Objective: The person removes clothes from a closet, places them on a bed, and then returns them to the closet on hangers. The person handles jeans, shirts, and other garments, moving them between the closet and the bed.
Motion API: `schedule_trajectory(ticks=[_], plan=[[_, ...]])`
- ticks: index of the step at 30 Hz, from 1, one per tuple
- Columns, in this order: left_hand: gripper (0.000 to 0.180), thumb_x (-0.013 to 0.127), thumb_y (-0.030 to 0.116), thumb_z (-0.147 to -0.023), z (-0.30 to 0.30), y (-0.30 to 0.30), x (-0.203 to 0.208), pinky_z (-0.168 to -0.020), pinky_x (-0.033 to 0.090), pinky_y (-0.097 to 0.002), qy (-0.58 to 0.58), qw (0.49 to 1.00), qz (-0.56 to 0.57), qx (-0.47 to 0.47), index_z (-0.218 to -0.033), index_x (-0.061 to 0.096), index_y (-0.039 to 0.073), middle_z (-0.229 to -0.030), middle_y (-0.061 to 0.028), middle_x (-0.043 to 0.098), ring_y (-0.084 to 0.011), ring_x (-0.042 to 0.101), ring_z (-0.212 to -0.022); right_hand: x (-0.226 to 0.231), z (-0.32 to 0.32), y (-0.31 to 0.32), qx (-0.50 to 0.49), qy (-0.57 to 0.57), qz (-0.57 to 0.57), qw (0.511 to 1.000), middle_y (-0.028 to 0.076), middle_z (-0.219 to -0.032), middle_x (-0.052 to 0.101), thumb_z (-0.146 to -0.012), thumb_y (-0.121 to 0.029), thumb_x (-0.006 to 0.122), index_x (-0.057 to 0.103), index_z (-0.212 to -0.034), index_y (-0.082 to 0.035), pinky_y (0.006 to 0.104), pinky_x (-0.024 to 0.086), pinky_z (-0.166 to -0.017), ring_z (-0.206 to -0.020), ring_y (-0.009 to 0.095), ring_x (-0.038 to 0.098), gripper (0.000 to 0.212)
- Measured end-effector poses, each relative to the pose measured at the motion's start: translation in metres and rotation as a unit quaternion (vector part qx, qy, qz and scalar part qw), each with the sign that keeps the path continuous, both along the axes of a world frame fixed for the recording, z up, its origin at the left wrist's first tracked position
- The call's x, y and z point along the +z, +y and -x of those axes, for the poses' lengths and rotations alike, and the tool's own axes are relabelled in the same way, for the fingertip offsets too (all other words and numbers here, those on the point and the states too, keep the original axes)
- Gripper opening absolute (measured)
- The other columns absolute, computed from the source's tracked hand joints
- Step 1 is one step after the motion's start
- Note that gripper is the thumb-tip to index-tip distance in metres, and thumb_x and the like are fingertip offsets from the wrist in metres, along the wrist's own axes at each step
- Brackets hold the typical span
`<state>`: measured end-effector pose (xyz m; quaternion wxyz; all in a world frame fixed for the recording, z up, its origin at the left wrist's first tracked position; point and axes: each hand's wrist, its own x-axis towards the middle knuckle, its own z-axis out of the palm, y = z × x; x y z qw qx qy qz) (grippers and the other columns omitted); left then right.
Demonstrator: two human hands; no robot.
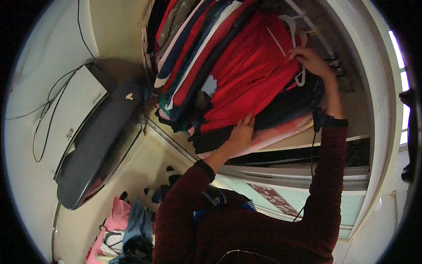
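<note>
A red garment (255, 61) spreads across the closet among the hanging clothes. At its right edge is a white hanger (293, 31), partly hidden behind my right hand (310, 62). The fingers of that hand are bent and closed around the hanger beside the red cloth. Lower down, my left hand (241, 135) rests with its fingers stretched out against the bottom edge of the red garment. Dark folded clothes (281, 108) lie under and beside the red cloth. A pink garment (281, 132) shows below them, just right of my left hand.
A packed row of hanging clothes (193, 53) fills the closet's left side. A metal rod (314, 28) runs at the upper right. A long dark padded board (105, 132) leans by the left wall. Clothes (132, 229) are piled at the lower left; a sliding-door track (169, 141) edges the closet.
</note>
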<state>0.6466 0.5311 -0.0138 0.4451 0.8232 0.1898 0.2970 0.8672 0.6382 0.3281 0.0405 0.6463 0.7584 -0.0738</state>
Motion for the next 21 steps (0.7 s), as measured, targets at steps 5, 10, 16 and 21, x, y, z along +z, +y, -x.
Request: schedule_trajectory(ticks=[5,10,16,21], plan=[[0.089,0.068,0.042,-0.085,-0.001,-0.001,0.003,-0.114,0.038,-0.0498,-0.017,0.999,0.021,-0.018,-0.146,0.036,-0.014,-0.153,-0.0330,0.034,-0.0477,0.043,-0.136,-0.003,0.016,0.012,0.057,-0.198,-0.162,0.965,0.014,-0.117,0.067,-0.091,-0.006,0.063,0.066,-0.111,-0.007,0.0407,0.050,-0.097,-0.113,0.033,0.063,0.020],[0.093,0.069,0.045,-0.083,0.013,0.005,0.014,-0.113,0.039,-0.0490,0.000,0.996,0.086,-0.031,-0.147,0.035,-0.013,-0.154,-0.0346,0.031,-0.0514,0.043,-0.135,-0.018,0.067,0.073,0.116,-0.119,-0.207,0.964,0.015,-0.136,0.059,-0.091,-0.006,0.064,0.063,-0.122,-0.007,0.0416,0.046,-0.105,-0.127,0.034,0.055,0.030],[0.102,0.067,0.051,-0.083,0.021,0.002,0.013,-0.110,0.042,-0.0491,-0.013,0.996,0.078,-0.029,-0.152,0.026,-0.011,-0.158,-0.0334,0.027,-0.0503,0.047,-0.133,-0.054,0.091,0.136,0.188,-0.133,-0.252,0.940,0.014,-0.131,0.058,-0.083,0.003,0.066,0.061,-0.120,-0.008,0.0408,0.044,-0.108,-0.126,0.035,0.054,0.039],[0.102,0.068,0.050,-0.082,0.033,0.004,0.014,-0.108,0.045,-0.0483,-0.006,0.994,0.101,-0.030,-0.151,0.028,-0.013,-0.156,-0.0358,0.027,-0.0495,0.050,-0.131,-0.062,0.090,0.140,0.225,-0.261,-0.265,0.901,0.012,-0.114,0.060,-0.075,0.009,0.067,0.059,-0.106,-0.008,0.0418,0.045,-0.104,-0.120,0.033,0.055,0.036]])
